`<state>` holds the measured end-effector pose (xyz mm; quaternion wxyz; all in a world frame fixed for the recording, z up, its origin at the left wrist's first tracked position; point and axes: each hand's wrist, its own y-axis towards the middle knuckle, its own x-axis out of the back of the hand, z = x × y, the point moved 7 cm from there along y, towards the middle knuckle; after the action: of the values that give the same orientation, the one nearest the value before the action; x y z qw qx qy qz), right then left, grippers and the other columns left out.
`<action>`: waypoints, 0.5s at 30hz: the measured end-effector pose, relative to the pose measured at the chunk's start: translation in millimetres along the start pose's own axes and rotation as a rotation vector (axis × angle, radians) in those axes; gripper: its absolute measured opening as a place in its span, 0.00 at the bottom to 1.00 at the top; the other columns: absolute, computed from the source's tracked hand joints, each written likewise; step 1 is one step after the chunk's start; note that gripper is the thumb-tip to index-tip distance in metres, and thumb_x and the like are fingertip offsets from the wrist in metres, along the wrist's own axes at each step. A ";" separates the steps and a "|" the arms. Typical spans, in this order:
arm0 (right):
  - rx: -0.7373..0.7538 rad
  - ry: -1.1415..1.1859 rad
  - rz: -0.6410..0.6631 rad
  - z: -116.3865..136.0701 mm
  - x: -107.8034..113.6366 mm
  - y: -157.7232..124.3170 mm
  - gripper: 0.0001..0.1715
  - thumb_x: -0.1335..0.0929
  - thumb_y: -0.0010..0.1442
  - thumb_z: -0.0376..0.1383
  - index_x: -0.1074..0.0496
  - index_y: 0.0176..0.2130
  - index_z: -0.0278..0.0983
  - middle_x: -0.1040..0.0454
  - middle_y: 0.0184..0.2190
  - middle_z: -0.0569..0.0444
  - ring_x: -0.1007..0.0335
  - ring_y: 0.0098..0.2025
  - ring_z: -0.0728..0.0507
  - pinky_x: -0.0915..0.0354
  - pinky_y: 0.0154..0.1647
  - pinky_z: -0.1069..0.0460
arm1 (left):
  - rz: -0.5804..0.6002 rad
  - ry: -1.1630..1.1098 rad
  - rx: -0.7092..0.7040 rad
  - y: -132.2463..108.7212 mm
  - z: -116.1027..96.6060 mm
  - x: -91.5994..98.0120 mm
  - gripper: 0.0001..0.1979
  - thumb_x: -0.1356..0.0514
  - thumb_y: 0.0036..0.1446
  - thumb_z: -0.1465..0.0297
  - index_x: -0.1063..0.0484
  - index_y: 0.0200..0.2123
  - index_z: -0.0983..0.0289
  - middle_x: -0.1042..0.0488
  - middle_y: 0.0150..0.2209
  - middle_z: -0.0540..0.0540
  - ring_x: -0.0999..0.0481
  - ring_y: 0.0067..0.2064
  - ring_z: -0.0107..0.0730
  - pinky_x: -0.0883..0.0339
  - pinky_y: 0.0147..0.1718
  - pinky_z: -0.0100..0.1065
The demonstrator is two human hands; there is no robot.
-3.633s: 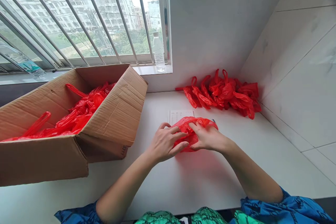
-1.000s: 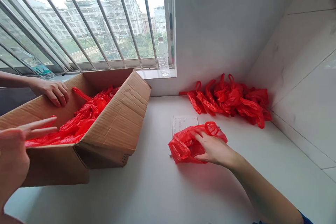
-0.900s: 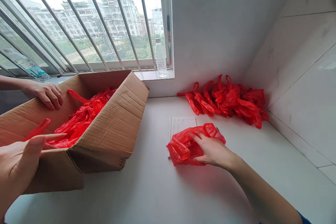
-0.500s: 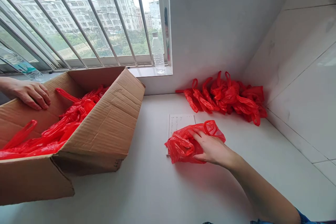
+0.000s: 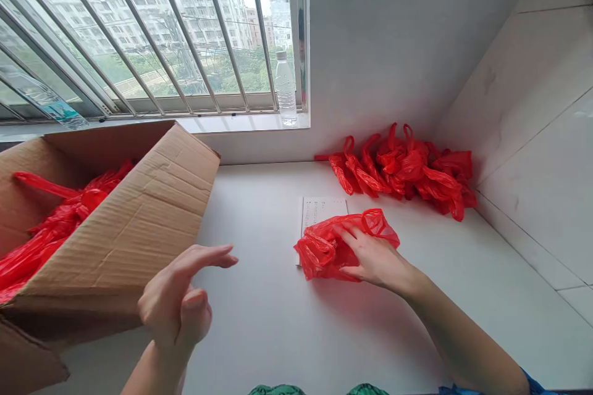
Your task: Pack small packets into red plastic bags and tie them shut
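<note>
Head view. Centre of frame: crumpled red bag [image 5: 324, 250] on white counter [image 5: 278, 321], overlapping paper sheet [image 5: 322, 208]. Pressed flat on it, right hand [image 5: 375, 259], fingers spread, not gripping. Lower left: left hand [image 5: 178, 299] raised, fingers loose, empty, beside cardboard box [image 5: 134, 234]. Upper right: pile of red bags [image 5: 407, 166].

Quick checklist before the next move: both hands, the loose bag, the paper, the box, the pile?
1. Right hand flat on the loose bag, fingers spread: ok.
2. Left hand empty and open, beside the box: ok.
3. Loose bag off the paper: not ok, it covers the paper's near edge.
4. Box open, with red bags inside: ok.
5. Pile by the wall apart from the loose bag: ok.
6. Nothing else under the loose bag: cannot tell.
</note>
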<state>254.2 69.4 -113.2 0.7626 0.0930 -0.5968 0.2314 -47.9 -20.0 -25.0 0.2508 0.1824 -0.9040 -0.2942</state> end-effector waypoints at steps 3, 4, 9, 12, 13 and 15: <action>0.053 0.012 -0.077 0.2 -0.4 -3.1 0.37 0.33 0.62 0.43 0.42 0.66 0.41 0.33 0.60 0.45 0.25 0.46 0.36 0.29 0.34 0.47 | 0.182 -0.178 0.246 -1.8 44.9 -29.5 0.43 0.64 0.60 0.38 0.20 0.28 0.61 0.23 0.26 0.58 0.25 0.31 0.41 0.30 0.34 0.42; 0.086 0.020 -0.120 1.4 0.6 -5.7 0.32 0.35 0.64 0.42 0.40 0.65 0.41 0.31 0.59 0.46 0.25 0.46 0.37 0.29 0.34 0.47 | 0.174 -0.227 0.373 -5.5 62.5 -30.1 0.45 0.67 0.61 0.39 0.21 0.27 0.63 0.24 0.26 0.58 0.26 0.31 0.41 0.30 0.34 0.41; 0.332 0.043 -0.583 6.8 24.6 -42.1 0.15 0.36 0.67 0.33 0.27 0.50 0.46 0.22 0.48 0.54 0.26 0.49 0.41 0.32 0.51 0.45 | -0.008 -0.216 0.613 -23.2 99.9 -5.7 0.34 0.59 0.65 0.46 0.23 0.35 0.66 0.25 0.31 0.58 0.26 0.36 0.39 0.30 0.39 0.38; 0.265 0.010 -0.884 -4.9 42.3 -65.9 0.16 0.31 0.63 0.34 0.27 0.50 0.48 0.25 0.50 0.53 0.28 0.51 0.38 0.36 0.56 0.39 | 0.156 -0.189 0.450 -23.8 67.8 -23.7 0.25 0.54 0.68 0.52 0.27 0.47 0.64 0.25 0.38 0.58 0.26 0.39 0.36 0.30 0.43 0.38; 0.202 0.014 -0.943 -9.9 46.7 -69.9 0.17 0.30 0.63 0.36 0.28 0.52 0.48 0.26 0.53 0.52 0.29 0.52 0.36 0.37 0.57 0.37 | 0.233 -0.193 0.330 -22.4 48.5 -35.7 0.25 0.53 0.67 0.51 0.29 0.52 0.62 0.25 0.42 0.58 0.26 0.40 0.35 0.30 0.43 0.38; 0.066 0.061 -0.975 -18.5 51.4 -70.9 0.26 0.30 0.63 0.43 0.33 0.59 0.46 0.32 0.59 0.48 0.33 0.58 0.32 0.37 0.58 0.35 | 0.413 -0.168 0.044 -22.9 5.4 -64.7 0.31 0.46 0.62 0.46 0.36 0.61 0.58 0.30 0.54 0.61 0.26 0.48 0.39 0.30 0.48 0.40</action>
<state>312.5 27.5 -59.7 0.7959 0.3791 -0.4533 -0.1313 5.5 -4.1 -65.5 0.2255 -0.0261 -0.9461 -0.2311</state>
